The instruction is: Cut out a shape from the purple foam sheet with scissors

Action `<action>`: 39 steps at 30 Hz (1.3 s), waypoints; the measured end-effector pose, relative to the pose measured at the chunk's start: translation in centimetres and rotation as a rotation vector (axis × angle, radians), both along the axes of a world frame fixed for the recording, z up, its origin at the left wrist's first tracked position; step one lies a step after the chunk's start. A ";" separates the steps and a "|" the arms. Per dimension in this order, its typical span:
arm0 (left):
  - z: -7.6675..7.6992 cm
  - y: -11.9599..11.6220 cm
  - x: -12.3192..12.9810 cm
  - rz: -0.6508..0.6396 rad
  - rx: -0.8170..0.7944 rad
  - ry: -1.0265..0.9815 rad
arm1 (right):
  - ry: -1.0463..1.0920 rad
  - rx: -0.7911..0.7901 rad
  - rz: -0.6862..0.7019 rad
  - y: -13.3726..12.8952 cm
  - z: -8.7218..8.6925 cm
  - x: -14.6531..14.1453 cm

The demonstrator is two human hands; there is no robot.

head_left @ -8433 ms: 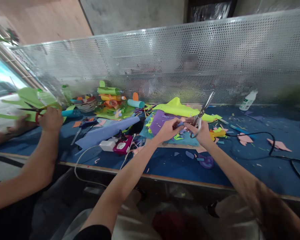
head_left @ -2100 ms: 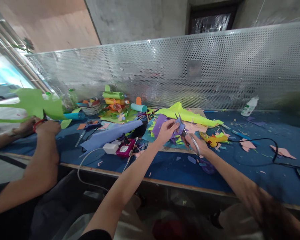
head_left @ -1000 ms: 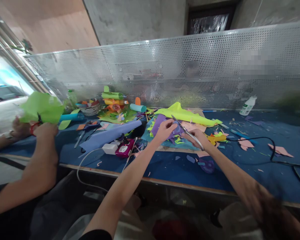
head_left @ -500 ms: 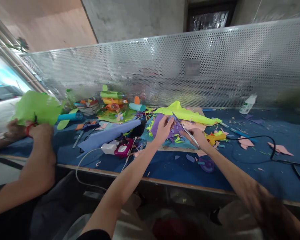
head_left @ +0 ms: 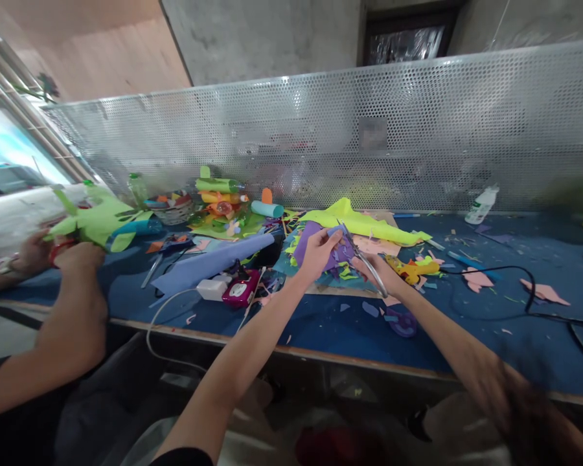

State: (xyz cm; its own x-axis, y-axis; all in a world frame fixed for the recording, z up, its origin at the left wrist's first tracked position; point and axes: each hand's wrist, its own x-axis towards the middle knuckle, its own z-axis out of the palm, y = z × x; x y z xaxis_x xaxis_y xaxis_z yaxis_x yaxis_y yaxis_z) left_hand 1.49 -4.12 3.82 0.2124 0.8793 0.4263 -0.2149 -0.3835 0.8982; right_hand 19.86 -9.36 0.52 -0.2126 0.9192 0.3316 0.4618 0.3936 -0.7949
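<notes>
Scissors (head_left: 364, 259) gripped by right hand (head_left: 376, 272) | purple scrap (head_left: 337, 241) pinched by left hand (head_left: 320, 249) fingers above worktop (head_left: 320, 323) middle | scrap best held taut, fingers kept clear of blades.

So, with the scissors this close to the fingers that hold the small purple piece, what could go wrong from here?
1. The scissors in the right hand point toward the left hand, which pinches the small purple piece. The blades might nick a fingertip.
2. The piece is small and held by its edge, so it may twist or slip while being cut.
3. The black cable lies near the right forearm and could be snagged.
</notes>
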 end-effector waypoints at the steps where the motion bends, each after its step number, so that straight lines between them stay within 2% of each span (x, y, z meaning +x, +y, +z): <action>1: 0.0 -0.1 0.0 0.000 0.015 0.031 | 0.002 0.000 0.004 -0.1 0.0 0.0; 7: 0.2 -0.7 -0.2 0.012 0.045 0.151 | -0.012 -0.019 0.016 -0.3 0.3 0.2; 13: 0.7 -1.1 -0.4 0.022 0.071 0.174 | -0.015 -0.028 0.030 -0.6 0.6 0.1; 21: 0.6 -1.0 -0.5 -0.037 0.108 0.159 | 0.014 -0.017 0.040 -0.5 0.2 -0.1; 27: 0.5 -0.6 -0.6 -0.056 0.087 0.129 | 0.024 -0.004 0.021 -0.3 -0.1 -0.1; 34: 0.6 -0.3 -1.0 -0.088 0.109 0.228 | -0.040 0.002 0.011 -0.4 0.4 0.3; 39: 0.5 -0.2 -1.0 -0.082 0.071 0.209 | -0.070 -0.003 -0.043 -0.2 0.2 0.7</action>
